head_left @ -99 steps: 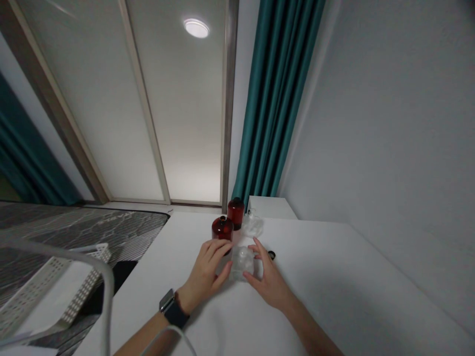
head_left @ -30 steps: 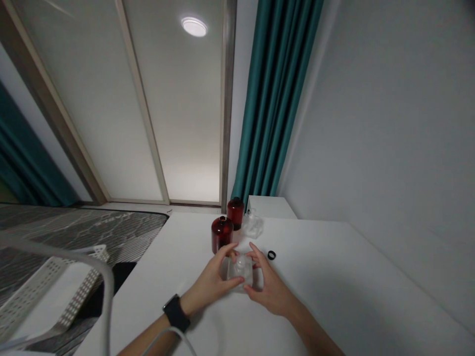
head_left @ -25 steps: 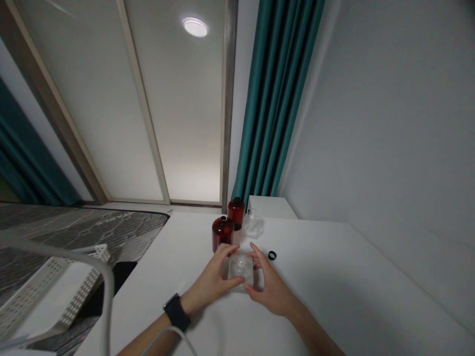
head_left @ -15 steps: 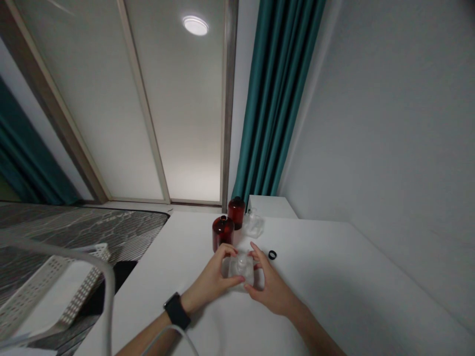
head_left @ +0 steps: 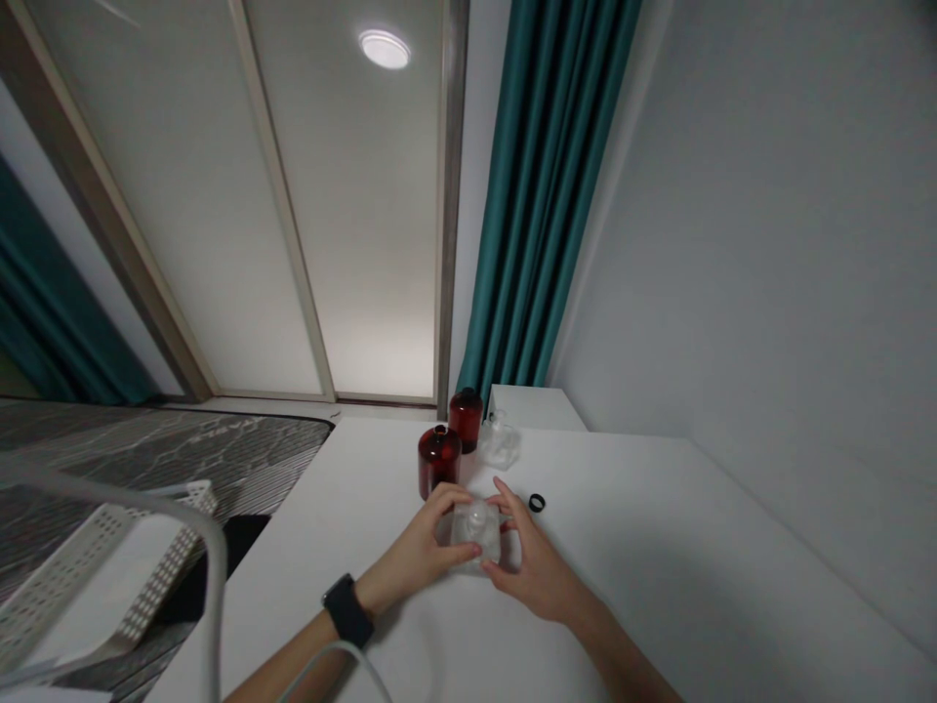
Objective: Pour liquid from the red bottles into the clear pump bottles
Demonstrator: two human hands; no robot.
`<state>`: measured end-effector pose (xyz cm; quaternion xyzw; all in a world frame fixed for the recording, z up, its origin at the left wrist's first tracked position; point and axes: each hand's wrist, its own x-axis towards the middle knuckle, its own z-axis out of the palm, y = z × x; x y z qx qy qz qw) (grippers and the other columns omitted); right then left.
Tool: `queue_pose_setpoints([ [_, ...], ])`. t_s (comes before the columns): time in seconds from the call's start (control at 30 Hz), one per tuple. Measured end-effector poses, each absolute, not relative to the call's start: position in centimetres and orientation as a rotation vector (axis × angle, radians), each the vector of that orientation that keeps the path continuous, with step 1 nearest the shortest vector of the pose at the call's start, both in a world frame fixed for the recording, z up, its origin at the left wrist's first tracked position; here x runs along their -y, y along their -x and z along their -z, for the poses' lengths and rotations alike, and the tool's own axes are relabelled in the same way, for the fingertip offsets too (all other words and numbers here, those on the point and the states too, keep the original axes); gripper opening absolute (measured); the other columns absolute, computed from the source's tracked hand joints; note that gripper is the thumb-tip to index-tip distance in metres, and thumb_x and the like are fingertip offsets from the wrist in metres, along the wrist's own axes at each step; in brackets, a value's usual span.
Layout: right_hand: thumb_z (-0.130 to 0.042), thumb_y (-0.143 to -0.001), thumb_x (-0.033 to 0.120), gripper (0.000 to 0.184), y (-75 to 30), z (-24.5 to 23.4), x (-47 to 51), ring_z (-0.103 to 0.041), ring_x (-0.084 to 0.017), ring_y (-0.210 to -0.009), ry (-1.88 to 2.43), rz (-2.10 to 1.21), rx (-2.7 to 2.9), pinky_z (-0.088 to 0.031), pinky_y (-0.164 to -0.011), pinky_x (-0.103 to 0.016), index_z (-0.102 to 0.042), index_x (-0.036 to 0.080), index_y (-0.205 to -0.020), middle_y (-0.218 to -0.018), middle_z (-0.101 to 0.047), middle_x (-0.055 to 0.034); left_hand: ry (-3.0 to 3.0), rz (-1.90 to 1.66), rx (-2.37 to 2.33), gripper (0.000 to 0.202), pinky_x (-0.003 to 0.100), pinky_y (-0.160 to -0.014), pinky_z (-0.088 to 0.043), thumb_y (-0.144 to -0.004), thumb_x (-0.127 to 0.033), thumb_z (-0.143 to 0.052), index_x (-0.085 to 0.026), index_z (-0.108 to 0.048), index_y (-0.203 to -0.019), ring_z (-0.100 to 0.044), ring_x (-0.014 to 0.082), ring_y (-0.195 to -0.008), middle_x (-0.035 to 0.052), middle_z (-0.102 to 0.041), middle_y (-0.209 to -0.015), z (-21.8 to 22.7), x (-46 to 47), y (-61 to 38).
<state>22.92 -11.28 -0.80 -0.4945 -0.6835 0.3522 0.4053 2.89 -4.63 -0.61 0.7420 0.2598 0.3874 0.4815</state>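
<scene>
A clear glass bottle stands on the white table between both my hands. My left hand, with a dark watch on its wrist, curls round the bottle's left side, fingers over its top. My right hand wraps its right side, thumb below and fingertips at the neck. Just behind them stand two dark red bottles, and a second clear bottle beside those. A small black ring cap lies to the right of my fingers.
A white perforated basket and a curved white tube sit at the lower left, over a grey patterned mattress. A teal curtain hangs behind the table. A white wall runs along the right side.
Both hands have drawn the clear bottle slightly nearer and closed round it; earlier the left hand lay flatter beside it. In the last second the fingers shift only slightly at its top.
</scene>
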Motion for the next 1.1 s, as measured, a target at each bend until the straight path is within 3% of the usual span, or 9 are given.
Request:
queue_pose_setpoints([
  [0.13, -0.068, -0.077, 0.014, 0.094, -23.07, 1.16, 11.19, -0.053, -0.024, -0.121, 1.225, -0.858, 1.740, -0.042, -0.107, -0.045, -0.018, 0.028, -0.155, -0.140, -0.046, -0.0102, -1.786, -0.968, -0.610, 0.034, 0.040, -0.099, -0.043, -0.075, -0.029, -0.081, -0.020, -0.054, -0.095, -0.055, 0.0260, -0.112, 0.0065, -0.055, -0.113, 0.43, 4.63, -2.85],
  [0.3, -0.069, -0.077, 0.016, 0.094, -23.05, 1.36, 11.13, -0.054, -0.025, -0.119, 1.234, -0.876, 1.727, -0.044, -0.104, -0.045, -0.018, 0.029, -0.155, -0.140, -0.046, -0.0103, -1.814, -0.903, -0.623, 0.047, 0.040, -0.102, -0.039, -0.075, -0.029, -0.081, -0.022, -0.054, -0.113, -0.053, 0.0266, -0.115, 0.0071, -0.054, -0.117, 0.27, 4.56, -2.71],
  [0.47, -0.068, -0.077, 0.014, 0.093, -23.08, 1.45, 10.98, -0.055, -0.024, -0.118, 1.217, -0.869, 1.730, -0.045, -0.104, -0.044, -0.019, 0.029, -0.155, -0.140, -0.047, -0.0100, -1.810, -0.930, -0.574, 0.036, 0.038, -0.100, -0.040, -0.075, -0.030, -0.081, -0.020, -0.052, -0.094, -0.053, 0.0265, -0.114, 0.0069, -0.054, -0.116, 0.42, 4.26, -2.50],
  [0.6, -0.068, -0.077, 0.014, 0.094, -23.20, 1.51, 11.08, -0.055, -0.024, -0.119, 1.228, -0.863, 1.740, -0.044, -0.105, -0.045, -0.018, 0.030, -0.155, -0.140, -0.046, -0.0096, -1.843, -0.882, -0.573, 0.046, 0.040, -0.102, -0.039, -0.076, -0.026, -0.081, -0.022, -0.054, -0.113, -0.052, 0.0268, -0.116, 0.0073, -0.054, -0.119, 0.46, 4.06, -2.24],
  [0.77, -0.068, -0.077, 0.015, 0.093, -23.15, 1.19, 11.22, -0.054, -0.024, -0.119, 1.251, -0.850, 1.753, -0.044, -0.106, -0.045, -0.019, 0.028, -0.155, -0.141, -0.046, -0.0104, -1.848, -0.915, -0.543, 0.033, 0.039, -0.102, -0.040, -0.077, -0.025, -0.080, -0.021, -0.055, -0.098, -0.053, 0.0265, -0.117, 0.0074, -0.054, -0.119, 0.49, 4.07, -2.15],
  [0.97, -0.068, -0.076, 0.015, 0.094, -23.19, 1.02, 11.23, -0.055, -0.024, -0.119, 1.264, -0.854, 1.748, -0.044, -0.105, -0.046, -0.019, 0.027, -0.155, -0.141, -0.047, -0.0116, -1.893, -0.881, -0.560, 0.046, 0.040, -0.105, -0.039, -0.078, -0.026, -0.079, -0.023, -0.054, -0.116, -0.052, 0.0268, -0.119, 0.0081, -0.054, -0.122, 0.39, 4.10, -2.05],
  [1.1, -0.069, -0.076, 0.015, 0.094, -23.29, 1.19, 11.15, -0.051, -0.026, -0.127, 1.261, -0.835, 1.758, -0.042, -0.107, -0.046, -0.020, 0.027, -0.155, -0.142, -0.046, -0.0119, -1.910, -0.895, -0.555, 0.029, 0.039, -0.103, -0.040, -0.078, -0.026, -0.078, -0.021, -0.053, -0.093, -0.053, 0.0259, -0.118, 0.0079, -0.053, -0.121, 0.22, 4.02, -2.07],
])
